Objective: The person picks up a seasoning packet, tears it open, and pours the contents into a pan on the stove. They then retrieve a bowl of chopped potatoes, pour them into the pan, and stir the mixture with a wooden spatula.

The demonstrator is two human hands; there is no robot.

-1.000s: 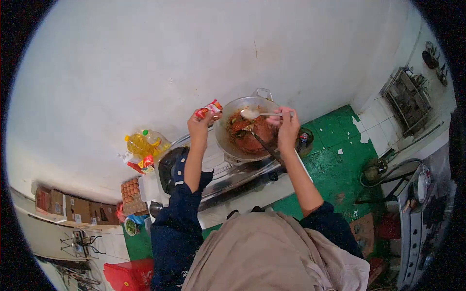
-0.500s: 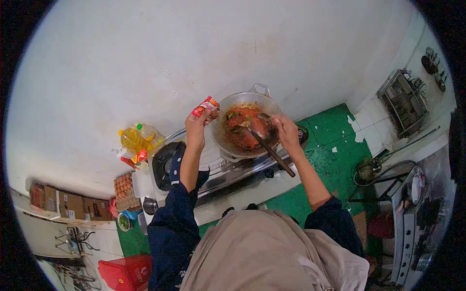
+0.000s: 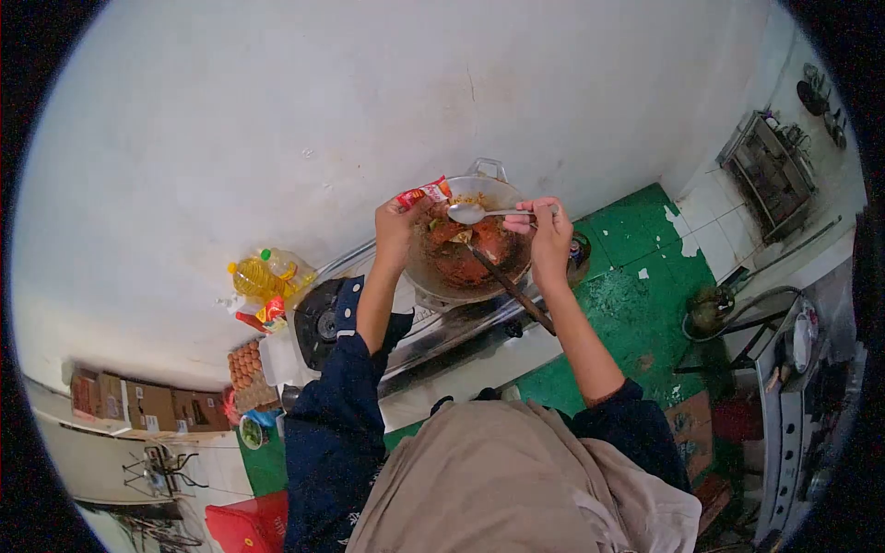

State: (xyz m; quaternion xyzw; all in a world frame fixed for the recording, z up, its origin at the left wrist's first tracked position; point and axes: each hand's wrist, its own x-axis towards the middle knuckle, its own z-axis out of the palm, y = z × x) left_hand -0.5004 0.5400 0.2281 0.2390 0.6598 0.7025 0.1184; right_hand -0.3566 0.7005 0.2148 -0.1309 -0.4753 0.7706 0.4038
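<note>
A metal wok with red-orange food sits on a gas stove. My left hand holds a small red seasoning sachet, tilted toward the wok's left rim. My right hand holds a metal spoon level over the wok, its bowl pointing at the sachet's open end. A dark wooden spatula rests in the wok with its handle sticking out toward me.
The stove's second burner lies left of the wok. Yellow oil bottles, a tray of eggs and cardboard boxes stand further left. A green tiled floor, a gas cylinder and a dish rack are to the right.
The spoon dipped into the wok half a second ago and is raised level again. My left hand has brought the sachet right, over the wok's rim, close to the spoon.
</note>
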